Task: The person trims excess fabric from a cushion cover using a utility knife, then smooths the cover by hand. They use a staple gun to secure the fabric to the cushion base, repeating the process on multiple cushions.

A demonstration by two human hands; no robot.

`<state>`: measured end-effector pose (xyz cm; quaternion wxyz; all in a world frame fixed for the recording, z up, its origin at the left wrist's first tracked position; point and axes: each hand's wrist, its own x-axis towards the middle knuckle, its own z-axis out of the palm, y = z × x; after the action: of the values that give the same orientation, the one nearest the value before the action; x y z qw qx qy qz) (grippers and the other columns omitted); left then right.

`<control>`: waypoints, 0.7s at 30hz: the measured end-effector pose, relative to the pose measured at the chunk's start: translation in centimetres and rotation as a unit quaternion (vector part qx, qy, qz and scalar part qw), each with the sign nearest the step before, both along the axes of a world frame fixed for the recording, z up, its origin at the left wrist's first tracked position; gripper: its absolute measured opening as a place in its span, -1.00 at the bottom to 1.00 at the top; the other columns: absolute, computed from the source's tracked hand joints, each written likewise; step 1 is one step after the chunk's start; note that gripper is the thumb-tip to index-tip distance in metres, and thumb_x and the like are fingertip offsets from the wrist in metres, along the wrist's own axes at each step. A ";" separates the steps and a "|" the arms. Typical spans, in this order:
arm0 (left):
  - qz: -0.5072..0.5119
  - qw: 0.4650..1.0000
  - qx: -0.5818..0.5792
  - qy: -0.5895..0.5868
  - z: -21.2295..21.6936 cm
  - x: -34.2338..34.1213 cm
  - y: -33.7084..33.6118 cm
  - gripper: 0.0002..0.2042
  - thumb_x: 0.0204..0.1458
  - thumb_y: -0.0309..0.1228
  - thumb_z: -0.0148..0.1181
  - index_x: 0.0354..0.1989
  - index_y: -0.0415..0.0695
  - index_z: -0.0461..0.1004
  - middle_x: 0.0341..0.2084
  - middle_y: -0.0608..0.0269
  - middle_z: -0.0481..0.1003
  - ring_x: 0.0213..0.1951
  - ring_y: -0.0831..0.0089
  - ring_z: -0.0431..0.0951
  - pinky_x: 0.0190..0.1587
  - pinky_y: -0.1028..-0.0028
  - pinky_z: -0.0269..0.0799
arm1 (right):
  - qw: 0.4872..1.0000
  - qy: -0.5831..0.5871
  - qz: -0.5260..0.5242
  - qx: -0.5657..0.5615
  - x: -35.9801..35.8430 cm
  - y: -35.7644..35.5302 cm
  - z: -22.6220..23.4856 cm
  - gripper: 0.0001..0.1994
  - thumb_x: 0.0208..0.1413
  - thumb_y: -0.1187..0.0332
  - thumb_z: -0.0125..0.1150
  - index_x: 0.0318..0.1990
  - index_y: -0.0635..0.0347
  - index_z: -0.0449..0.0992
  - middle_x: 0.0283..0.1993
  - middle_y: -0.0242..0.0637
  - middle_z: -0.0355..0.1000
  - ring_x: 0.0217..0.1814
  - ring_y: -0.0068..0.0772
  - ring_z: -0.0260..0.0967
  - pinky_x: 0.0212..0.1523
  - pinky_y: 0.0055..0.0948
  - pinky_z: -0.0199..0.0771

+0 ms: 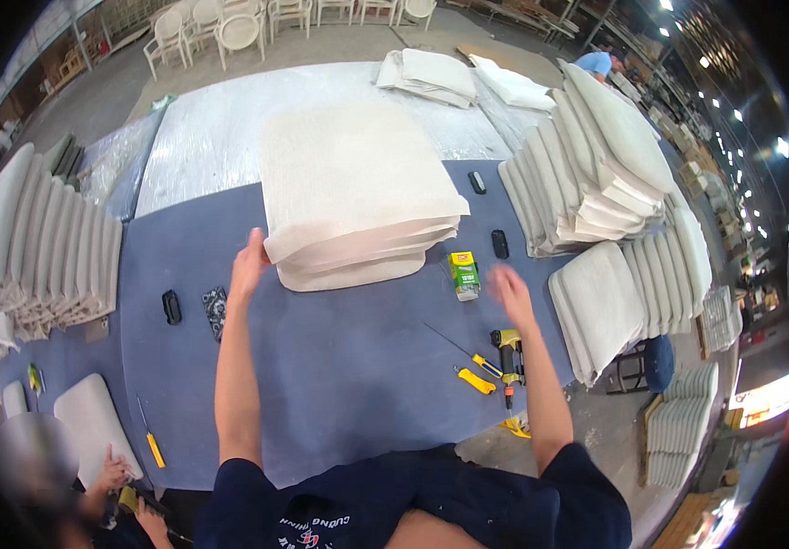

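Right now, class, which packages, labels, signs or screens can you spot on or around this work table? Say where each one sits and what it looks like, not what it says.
Small box: upright on the blue table top, just right of the stack of white cushion covers and ahead of the right hand; rectangular, green and yellow with a pale top.
Lit sign or screen: far right edge, beyond the table; bright, blurred, orange-white.
No other packages or labels can be made out.

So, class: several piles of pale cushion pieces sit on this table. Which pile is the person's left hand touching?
The flat pile of cushion covers at the table's centre: the left hand meets its near-left corner.
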<state>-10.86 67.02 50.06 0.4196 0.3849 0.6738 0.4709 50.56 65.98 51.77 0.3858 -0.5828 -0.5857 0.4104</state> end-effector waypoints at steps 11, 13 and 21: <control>0.008 0.930 -0.067 0.361 1.5 6.3 -1.9 -0.21 0.40 0.27 -0.17 -0.13 -0.34 0.70 -0.17 -0.41 0.65 -0.01 -0.39 0.64 0.12 -0.14 0.52 | 0.994 0.085 -0.070 -0.007 -9.1 19.1 -1.1 -0.52 0.42 -0.13 0.19 -0.11 0.18 0.64 -0.49 -0.43 0.41 -0.58 -0.56 0.36 -0.57 -0.47 0.32; 0.019 0.923 -0.070 0.377 2.3 5.4 -4.2 -0.23 0.43 0.22 -0.20 -0.15 -0.32 0.71 -0.18 -0.40 0.66 -0.02 -0.40 0.64 0.12 -0.16 0.51 | 0.996 0.079 -0.038 0.007 -10.6 16.9 -1.3 -0.56 0.45 -0.06 0.17 -0.14 0.19 0.63 -0.52 -0.48 0.36 -0.60 -0.62 0.30 -0.57 -0.49 0.28; -0.036 0.943 -0.103 0.314 2.4 6.6 -21.4 -0.27 0.47 0.12 -0.22 -0.20 -0.37 0.68 -0.31 -0.38 0.63 -0.14 -0.31 0.66 -0.03 -0.14 0.49 | 0.984 0.173 -0.032 -0.043 -7.8 -4.2 -3.5 -0.59 0.52 -0.01 0.10 -0.14 0.18 0.61 -0.34 -0.54 0.46 -0.36 -0.70 0.32 -0.32 -0.52 0.39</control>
<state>-4.28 45.62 52.45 0.2413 0.4916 0.8020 0.2386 42.78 61.76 48.22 0.4685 -0.5380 -0.4730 0.5171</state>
